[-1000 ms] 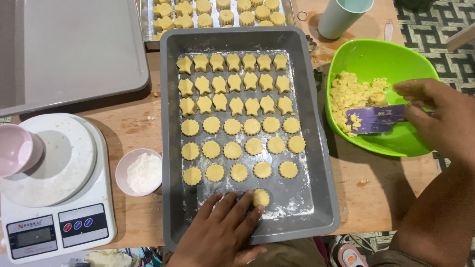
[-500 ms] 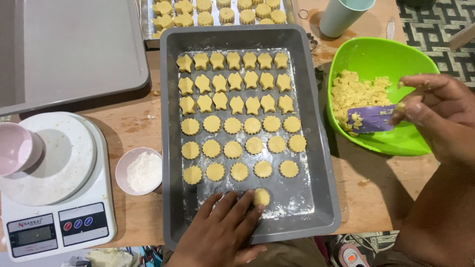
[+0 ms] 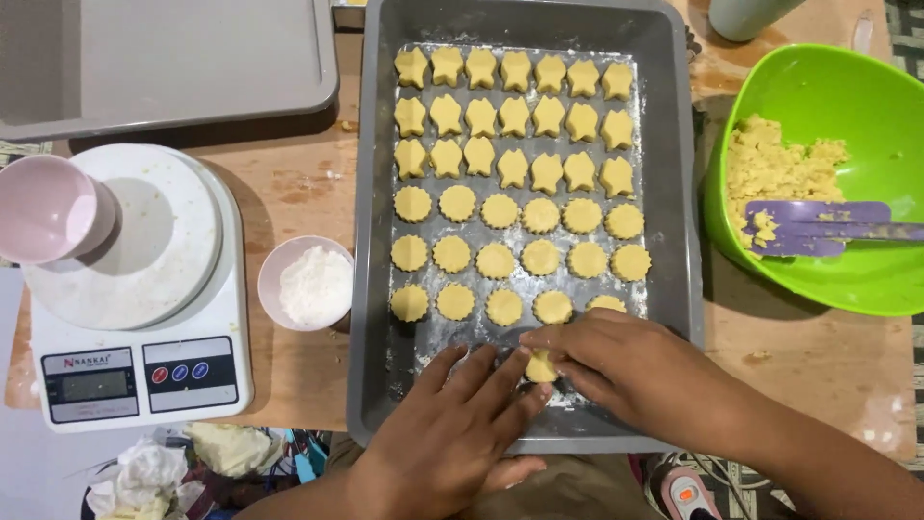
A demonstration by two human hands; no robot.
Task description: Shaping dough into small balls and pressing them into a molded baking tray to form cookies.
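In the head view, a grey baking tray point(image 3: 674, 289) is seen lying on the wooden table point(image 3: 298, 183), filled with rows of star-shaped and round dough cookies point(image 3: 515, 164). A single dough piece point(image 3: 540, 367) is pinched between the fingertips of both hands at the near end of the tray, below the last row. The left hand point(image 3: 452, 433) is laid flat on the tray floor with fingers spread, its fingertips touching the piece; the right hand point(image 3: 626, 361) is closed over the piece from the right. Bare tray floor is left only along this near edge (the rest is taken up by rows reaching close to the side walls). Just left of the tray, a small bowl of flour point(image 3: 308, 284) is set, and beside it a kitchen scale point(image 3: 135, 318). To the right, well apart from the hands, a green bowl point(image 3: 847, 279) of dough is seen with a purple scraper point(image 3: 818, 226) resting inside it.
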